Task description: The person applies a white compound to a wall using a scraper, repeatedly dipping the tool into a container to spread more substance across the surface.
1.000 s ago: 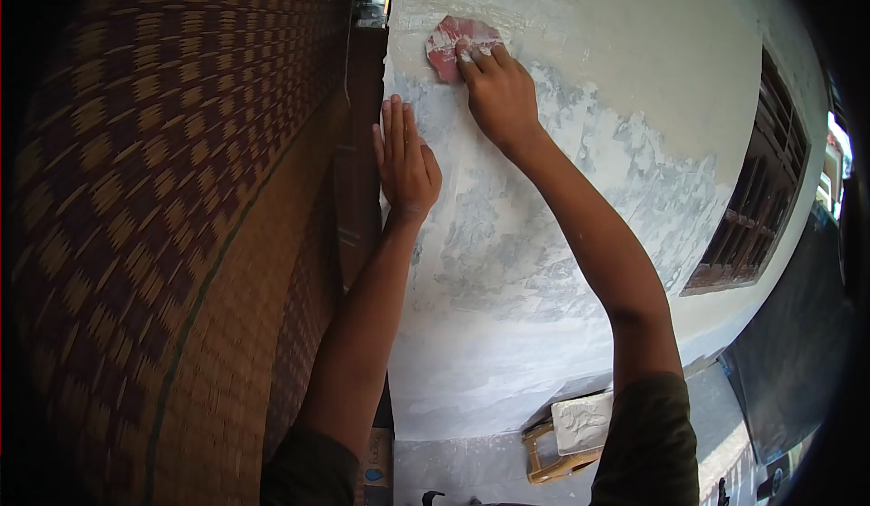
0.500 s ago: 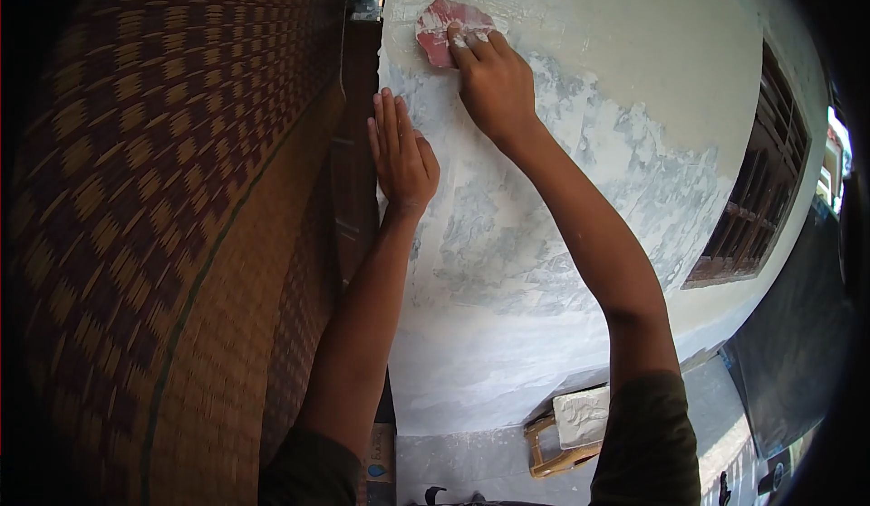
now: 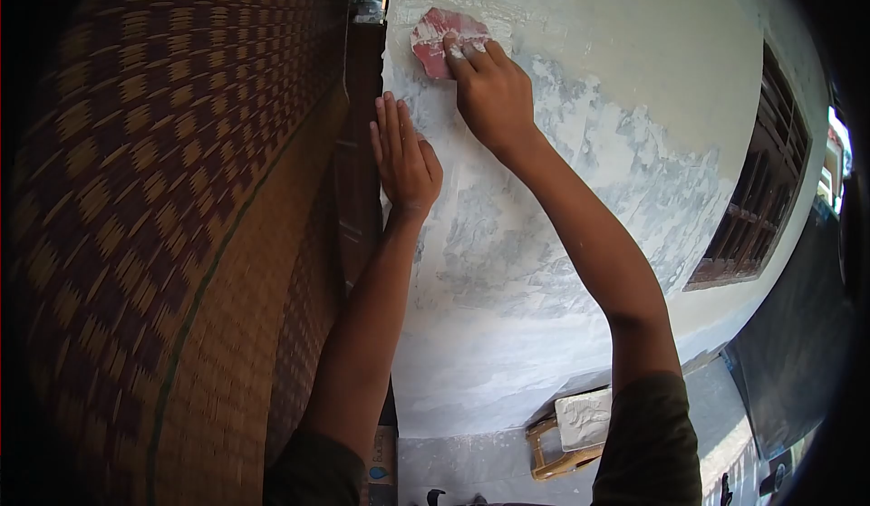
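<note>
My right hand (image 3: 496, 94) is closed on a red putty scraper (image 3: 437, 56), which is smeared with white filler. The scraper lies against the upper part of the wall (image 3: 535, 243), near its left edge, and white filler also coats the fingertips. Lower and to the left, my left hand (image 3: 408, 163) rests flat along the wall's edge with its fingers stretched out and nothing in it. Patchy white and grey filler covers the wall around and below both hands, while the area to the upper right is cream-coloured.
A woven mat panel (image 3: 181, 171) stands close on the left. To the right a dark barred window (image 3: 752, 180) is set in the wall. Below, a pale slab of white material (image 3: 584, 418) sits on a wooden stool (image 3: 548, 456) on the grey floor (image 3: 462, 465).
My right hand has moved the scraper slightly down and to the left along the wall. My left hand stays at the wall's edge.
</note>
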Motion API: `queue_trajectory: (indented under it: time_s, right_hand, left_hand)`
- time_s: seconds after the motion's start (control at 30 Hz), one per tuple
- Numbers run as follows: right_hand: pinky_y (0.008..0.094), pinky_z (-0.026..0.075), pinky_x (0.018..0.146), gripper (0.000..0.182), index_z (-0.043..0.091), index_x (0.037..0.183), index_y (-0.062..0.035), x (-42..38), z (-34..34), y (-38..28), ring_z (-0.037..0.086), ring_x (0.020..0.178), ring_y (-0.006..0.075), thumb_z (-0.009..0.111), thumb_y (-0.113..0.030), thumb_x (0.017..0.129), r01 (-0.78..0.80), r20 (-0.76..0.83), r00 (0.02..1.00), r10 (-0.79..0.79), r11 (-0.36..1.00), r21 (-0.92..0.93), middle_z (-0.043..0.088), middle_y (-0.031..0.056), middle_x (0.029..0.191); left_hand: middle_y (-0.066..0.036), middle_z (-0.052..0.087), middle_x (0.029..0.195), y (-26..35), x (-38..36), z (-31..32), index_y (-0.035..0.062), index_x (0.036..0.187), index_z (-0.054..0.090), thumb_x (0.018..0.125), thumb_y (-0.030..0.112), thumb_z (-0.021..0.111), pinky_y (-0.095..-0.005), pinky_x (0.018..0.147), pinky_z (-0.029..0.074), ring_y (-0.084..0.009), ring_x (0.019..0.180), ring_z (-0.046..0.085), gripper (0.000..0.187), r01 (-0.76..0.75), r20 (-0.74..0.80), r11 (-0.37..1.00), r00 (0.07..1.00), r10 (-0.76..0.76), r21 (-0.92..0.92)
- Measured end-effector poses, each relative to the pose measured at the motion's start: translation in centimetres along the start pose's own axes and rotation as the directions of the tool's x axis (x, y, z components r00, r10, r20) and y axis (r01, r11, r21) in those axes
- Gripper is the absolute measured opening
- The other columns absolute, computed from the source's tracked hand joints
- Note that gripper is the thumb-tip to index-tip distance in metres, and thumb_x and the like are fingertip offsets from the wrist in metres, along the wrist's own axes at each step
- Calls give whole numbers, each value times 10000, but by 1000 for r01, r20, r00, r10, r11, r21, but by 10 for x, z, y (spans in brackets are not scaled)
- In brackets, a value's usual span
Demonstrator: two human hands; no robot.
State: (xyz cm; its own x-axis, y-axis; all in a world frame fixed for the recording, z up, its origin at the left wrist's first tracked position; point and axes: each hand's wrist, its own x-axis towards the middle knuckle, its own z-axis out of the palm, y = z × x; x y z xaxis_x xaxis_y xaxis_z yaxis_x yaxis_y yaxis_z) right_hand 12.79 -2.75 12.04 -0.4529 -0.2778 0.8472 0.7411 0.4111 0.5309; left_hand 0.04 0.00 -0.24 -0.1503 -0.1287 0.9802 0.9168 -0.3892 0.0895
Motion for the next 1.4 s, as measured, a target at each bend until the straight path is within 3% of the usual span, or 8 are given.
queue_trajectory:
  time_s: [0.17, 0.37, 0.67, 0.7, 0.87, 1.1, 1.17, 1.4]
  right_hand:
    - [343, 552, 699, 480, 642, 1229, 9, -32, 16, -4, 636, 918, 251, 625, -54, 753, 60, 148, 987, -60, 998, 7, 676, 78, 938]
    - [360, 557, 659, 498, 669, 1232, -38, -73, -4, -25, 645, 885, 253, 656, -38, 733, 99, 44, 993, -106, 985, 142, 674, 69, 903]
    - [337, 547, 693, 463, 659, 1222, -22, -20, 19, -3, 627, 935, 233, 616, -53, 762, 58, 113, 992, -53, 997, -43, 667, 55, 910]
    - [326, 553, 684, 139, 694, 864, -42, -30, 18, -9, 620, 895, 216, 648, -100, 747, 107, 92, 990, -103, 994, -31, 650, 42, 836]
    - [335, 558, 690, 257, 721, 981, -25, -63, -8, -37, 623, 907, 217, 650, -111, 749, 123, 25, 992, -127, 985, 121, 649, 38, 846]
    - [337, 551, 662, 421, 691, 1170, -44, -1, 8, -4, 623, 871, 233, 630, -57, 754, 27, 18, 999, -27, 999, -26, 671, 49, 907]
    - [326, 552, 694, 98, 679, 826, -53, -8, 19, -5, 623, 893, 216, 647, -105, 749, 104, 38, 994, -102, 994, -44, 650, 43, 827]
    - [334, 556, 660, 340, 727, 1076, -46, -54, -13, -19, 623, 862, 210, 643, -93, 750, 62, -42, 997, -58, 994, 95, 638, 21, 831]
  left_hand:
    - [-258, 314, 1571, -1, 0, 0, -115, 1444, 365, 943, 95, 386, -543, 1189, 214, -391, 1488, 265, 544, -3, -2, 1000, 1000, 3, -4]
    - [-256, 314, 1572, 2, 1, -2, -115, 1439, 378, 943, 113, 380, -539, 1189, 219, -390, 1488, 265, 546, 15, -4, 999, 1000, -15, -44]
    - [-259, 325, 1565, -2, 0, 3, -110, 1442, 380, 947, 115, 377, -539, 1184, 229, -393, 1486, 270, 544, -1, -11, 1000, 1000, 1, -7]
    - [-259, 324, 1565, -3, -2, 3, -107, 1440, 384, 950, 118, 377, -541, 1183, 229, -393, 1486, 268, 539, -1, -11, 1000, 1000, 1, -13]
    - [-256, 314, 1570, 3, 2, -2, -94, 1447, 376, 951, 117, 379, -545, 1184, 222, -392, 1492, 251, 539, -19, -6, 1000, 1000, 19, -6]
    - [-265, 334, 1559, -2, -1, 3, -107, 1441, 383, 934, 80, 387, -550, 1176, 240, -397, 1480, 282, 540, -14, -35, 1000, 999, 14, -18]
    - [-268, 337, 1556, -2, 0, 3, -109, 1435, 390, 934, 79, 389, -554, 1173, 244, -401, 1476, 289, 535, -13, -35, 1000, 999, 12, -18]
    - [-265, 357, 1546, -3, 4, 4, -100, 1418, 418, 943, 72, 389, -550, 1166, 262, -407, 1462, 316, 506, -40, -75, 999, 996, 39, -19]
